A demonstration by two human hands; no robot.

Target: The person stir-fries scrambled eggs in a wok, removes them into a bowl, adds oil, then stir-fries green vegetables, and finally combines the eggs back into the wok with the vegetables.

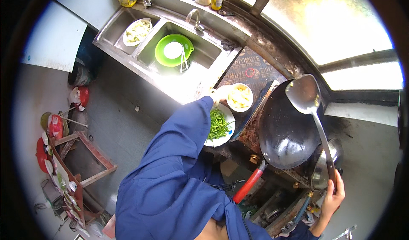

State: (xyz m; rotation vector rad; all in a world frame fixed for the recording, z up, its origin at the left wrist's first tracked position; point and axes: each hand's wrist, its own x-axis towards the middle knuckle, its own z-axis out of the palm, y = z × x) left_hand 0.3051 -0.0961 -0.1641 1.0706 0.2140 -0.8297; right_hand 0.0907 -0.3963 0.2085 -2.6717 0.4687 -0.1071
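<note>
My left hand (224,92) is at the near left side of a white bowl (240,110) and appears to grip its rim. Pale yellow slices (239,96) fill that bowl. Just below it, a white plate (222,142) holds cut green vegetable strips (219,125), partly covered by my blue sleeve. In my right hand (334,192) is the dark handle of a metal wok spatula (303,94). Its broad blade hangs over the far right rim of a black wok (281,121), with small bits stuck to it. The wok's red handle (248,185) points toward me.
A steel double sink (204,53) stands ahead, holding a green basin (161,56) and a white oval basket (125,39) of cut vegetables. A metal pot lid (319,173) lies right of the wok. At left are a wooden frame (96,147) and a table with dishes.
</note>
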